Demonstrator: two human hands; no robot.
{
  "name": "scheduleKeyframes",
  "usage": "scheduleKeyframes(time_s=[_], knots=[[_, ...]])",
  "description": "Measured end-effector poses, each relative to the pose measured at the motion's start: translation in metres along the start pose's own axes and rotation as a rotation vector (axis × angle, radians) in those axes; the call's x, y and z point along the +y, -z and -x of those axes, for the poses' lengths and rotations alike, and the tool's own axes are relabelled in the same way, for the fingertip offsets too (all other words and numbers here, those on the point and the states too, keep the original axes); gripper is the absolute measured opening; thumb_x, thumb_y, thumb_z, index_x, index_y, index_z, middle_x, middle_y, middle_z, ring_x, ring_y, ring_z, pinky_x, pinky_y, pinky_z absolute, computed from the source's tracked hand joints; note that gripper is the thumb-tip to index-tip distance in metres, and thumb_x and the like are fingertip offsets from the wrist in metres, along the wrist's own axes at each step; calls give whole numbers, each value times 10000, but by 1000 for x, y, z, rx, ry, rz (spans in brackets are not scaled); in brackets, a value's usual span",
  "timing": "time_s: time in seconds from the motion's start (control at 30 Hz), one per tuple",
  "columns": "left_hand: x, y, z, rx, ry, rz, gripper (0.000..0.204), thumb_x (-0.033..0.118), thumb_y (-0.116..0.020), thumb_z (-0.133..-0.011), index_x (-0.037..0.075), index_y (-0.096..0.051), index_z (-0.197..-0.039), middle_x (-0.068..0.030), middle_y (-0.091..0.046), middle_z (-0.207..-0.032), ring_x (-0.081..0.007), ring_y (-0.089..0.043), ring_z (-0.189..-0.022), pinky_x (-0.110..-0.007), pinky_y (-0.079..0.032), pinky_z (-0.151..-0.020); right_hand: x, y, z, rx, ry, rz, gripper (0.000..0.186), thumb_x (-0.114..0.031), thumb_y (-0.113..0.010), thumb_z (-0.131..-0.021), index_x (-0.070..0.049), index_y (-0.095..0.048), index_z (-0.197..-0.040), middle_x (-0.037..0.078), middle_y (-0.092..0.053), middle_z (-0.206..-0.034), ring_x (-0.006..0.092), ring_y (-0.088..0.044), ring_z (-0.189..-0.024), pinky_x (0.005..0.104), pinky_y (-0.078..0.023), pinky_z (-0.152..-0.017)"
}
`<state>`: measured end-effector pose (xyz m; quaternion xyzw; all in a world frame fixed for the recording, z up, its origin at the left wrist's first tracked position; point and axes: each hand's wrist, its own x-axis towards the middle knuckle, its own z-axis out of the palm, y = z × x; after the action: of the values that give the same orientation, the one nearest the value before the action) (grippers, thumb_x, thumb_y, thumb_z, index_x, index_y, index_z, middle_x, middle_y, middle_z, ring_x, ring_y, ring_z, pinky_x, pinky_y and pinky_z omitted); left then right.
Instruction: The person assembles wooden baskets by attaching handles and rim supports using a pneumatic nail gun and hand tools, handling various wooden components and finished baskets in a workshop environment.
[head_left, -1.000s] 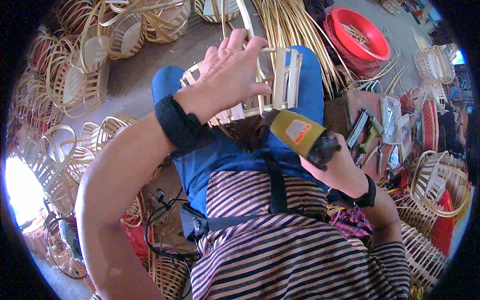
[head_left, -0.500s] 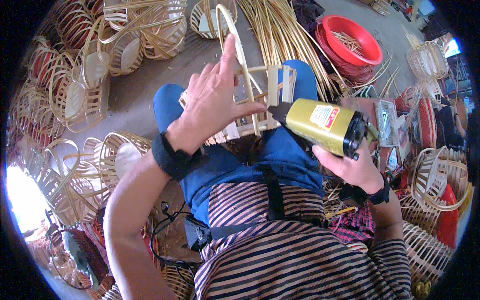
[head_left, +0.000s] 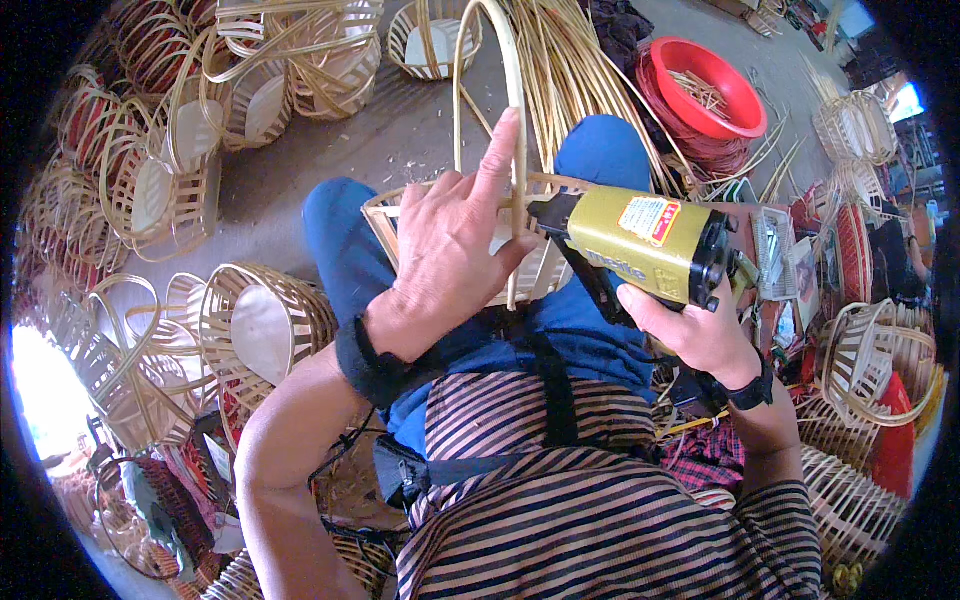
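A pale woven wood basket (head_left: 541, 270) rests on my lap between my knees, with a tall bent handle (head_left: 517, 75) arching over it. My left hand (head_left: 445, 245) is at the handle's near leg, index finger stretched along it and thumb pressed against it lower down; the other fingers are curled over the basket side. My right hand (head_left: 705, 340) is closed around the grip of a gold and black nail gun (head_left: 650, 240). The gun's black nose is at the handle's leg beside the basket rim; whether it touches cannot be told. My left hand covers part of the basket.
Finished-looking baskets (head_left: 150, 195) crowd the floor at the left, with another basket (head_left: 435, 45) ahead. Long thin canes (head_left: 575, 85) lie beyond my knees. A red basin (head_left: 710, 90) holding short sticks sits on coiled red strands. More baskets (head_left: 870, 360) stand at the right.
The basket has turned on my lap, so its inside now shows. My left hand has shifted right and slightly down with the handle. The nail gun's nose has moved left to the handle's leg.
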<state>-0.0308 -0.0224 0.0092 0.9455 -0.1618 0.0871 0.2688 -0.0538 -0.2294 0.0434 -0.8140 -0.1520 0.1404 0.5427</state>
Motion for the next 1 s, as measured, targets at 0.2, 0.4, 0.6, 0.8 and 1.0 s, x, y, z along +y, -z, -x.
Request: scheduleKeyframes(time_s=[0.2, 0.4, 0.6, 0.8, 1.0], knots=[[0, 2, -1, 43, 46, 0, 969, 175, -702, -536, 116, -90, -1285, -49, -557, -711, -224, -505, -715, -360, -324, -620, 3, -4, -4, 4, 5, -24, 263, -44, -576, -674, 4, -532, -929, 105, -564, -899, 193, -546, -828, 290, -409, -746], [-3, -1, 0, 90, 4, 33, 960, 164, -698, -540, 112, -94, -1284, -52, -548, -696, -228, -497, -700, -355, -321, -612, 5, -6, -8, -6, -25, -65, 263, -54, -577, -686, 4, -531, -938, 99, -567, -897, 179, -548, -821, 285, -416, -736], [-1, 0, -2, 64, 24, 4, 955, 170, -693, -550, 111, -87, -1285, -56, -546, -688, -230, -499, -704, -351, -320, -609, 6, -8, -6, 8, 19, -63, 261, -51, -573, -691, 9, -533, -942, 98, -573, -895, 165, -552, -816, 273, -419, -729], [-1, -1, -1, 83, 2, 9, 960, 177, -694, -549, 106, -81, -1284, -60, -546, -689, -233, -501, -708, -354, -322, -603, 6, -10, -5, 12, -71, -140, 260, -47, -570, -694, 11, -533, -945, 92, -576, -893, 146, -553, -809, 266, -422, -722], [-5, -2, -4, 76, -5, -33, 963, 187, -696, -546, 101, -81, -1282, -55, -551, -686, -237, -504, -714, -365, -333, -605, 4, -16, -11, 18, 20, -57, 211, -43, -533, -718, 8, -535, -923, 70, -590, -818, 143, -563, -757, 269, -432, -697]])
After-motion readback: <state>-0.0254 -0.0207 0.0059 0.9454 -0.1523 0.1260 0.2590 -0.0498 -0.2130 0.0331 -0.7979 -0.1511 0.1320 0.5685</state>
